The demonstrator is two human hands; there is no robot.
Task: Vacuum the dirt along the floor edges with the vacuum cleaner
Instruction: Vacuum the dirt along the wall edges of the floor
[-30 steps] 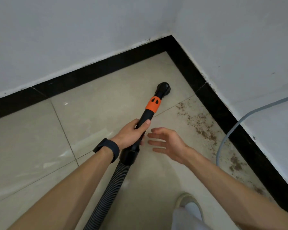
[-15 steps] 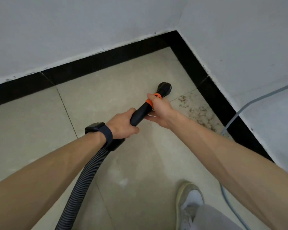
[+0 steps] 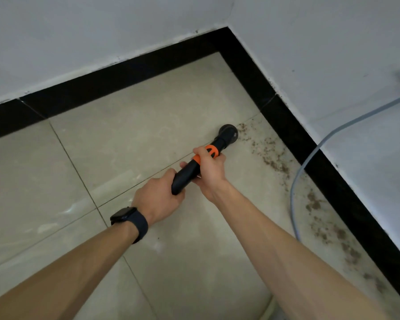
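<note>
we are gripping the black plastic vacuum wand with orange collar (image 3: 189,172) in both hands, left hand (image 3: 158,199) wrapping its rear, right hand (image 3: 209,170) clasping the collar, round nozzle (image 3: 228,133) touching brown dirt (image 3: 270,155)

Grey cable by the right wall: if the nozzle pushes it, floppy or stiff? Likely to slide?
Probably floppy: the grey cable droops off the wall in a loose curve and trails along the tile floor. It looks thin and likely light, so the nozzle would shove it sideways easily on that glossy surface. It may drag through the dirt beside it.
</note>
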